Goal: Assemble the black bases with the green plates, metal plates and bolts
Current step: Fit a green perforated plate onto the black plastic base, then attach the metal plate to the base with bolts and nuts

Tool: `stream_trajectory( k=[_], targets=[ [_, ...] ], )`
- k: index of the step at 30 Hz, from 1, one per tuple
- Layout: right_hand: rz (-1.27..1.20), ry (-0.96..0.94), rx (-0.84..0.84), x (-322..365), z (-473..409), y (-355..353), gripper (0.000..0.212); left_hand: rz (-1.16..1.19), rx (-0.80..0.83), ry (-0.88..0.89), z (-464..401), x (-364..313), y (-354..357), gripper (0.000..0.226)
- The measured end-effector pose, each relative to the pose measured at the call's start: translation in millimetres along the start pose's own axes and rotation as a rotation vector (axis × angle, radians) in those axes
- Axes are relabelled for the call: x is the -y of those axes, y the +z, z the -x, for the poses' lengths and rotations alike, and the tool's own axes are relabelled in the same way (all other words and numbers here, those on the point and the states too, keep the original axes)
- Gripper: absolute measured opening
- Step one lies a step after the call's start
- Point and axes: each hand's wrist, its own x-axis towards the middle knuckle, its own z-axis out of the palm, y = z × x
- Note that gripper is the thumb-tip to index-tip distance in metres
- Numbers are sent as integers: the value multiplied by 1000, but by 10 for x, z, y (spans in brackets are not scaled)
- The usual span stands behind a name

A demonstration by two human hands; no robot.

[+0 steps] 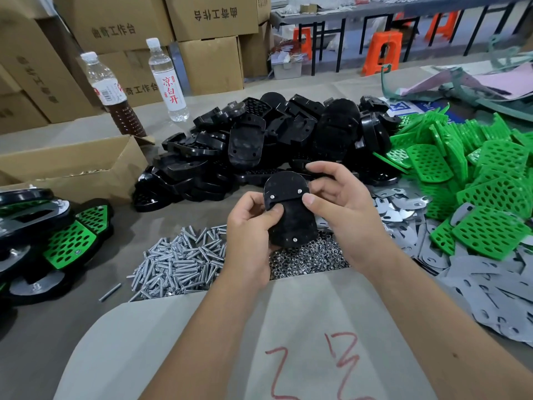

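Here, one black base [289, 209] is held up above the table [43, 336], its flat underside toward the camera, with three bolt ends showing through it. The left hand [251, 241] grips its lower left edge, thumb curled across the face; the right hand [343, 209] pinches its right edge between thumb and fingers. What sits on the far side of the base is hidden.

Behind it lies a heap of black bases [274, 145], too many and too overlapped to count. The green plates [473, 180] pile up at the right, also beyond counting, and their heap is cut off by the frame edge. Metal plates [403, 209] lie between that pile and the hands, partly covered. Loose bolts [178, 261] spread under the left hand, with one stray bolt [110, 292] apart from them; nuts [311, 258] lie just beside, partly hidden by the wrists. Finished assemblies [49, 241] at the left overlap and run out of view. Two bottles [168, 79] stand near one open cardboard box [80, 168].
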Motion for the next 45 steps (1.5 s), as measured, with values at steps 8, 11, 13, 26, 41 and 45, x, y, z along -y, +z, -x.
stream_trajectory(
  k=[8, 11, 13, 26, 41, 45],
  targets=[
    [-116, 13, 2, 29, 0, -18, 38, -68, 36, 78, 35, -45, 36, 16],
    [-152, 66, 7, 53, 8, -32, 36, -81, 53, 88, 23, -31, 47, 17],
    [-90, 93, -22, 50, 5, -27, 31, -75, 38, 102, 20, -13, 62, 24],
    [386, 62, -274, 260, 59, -150, 25, -35, -112, 161, -29, 61, 353, 25],
    [1443, 544, 314, 1218, 607, -1485, 34, -33, 224, -198, 271, 299, 1259, 20],
    [1414, 454, 292, 1147, 619, -1504, 18, -49, 198, -216, 313, 310, 1373, 18]
  ],
)
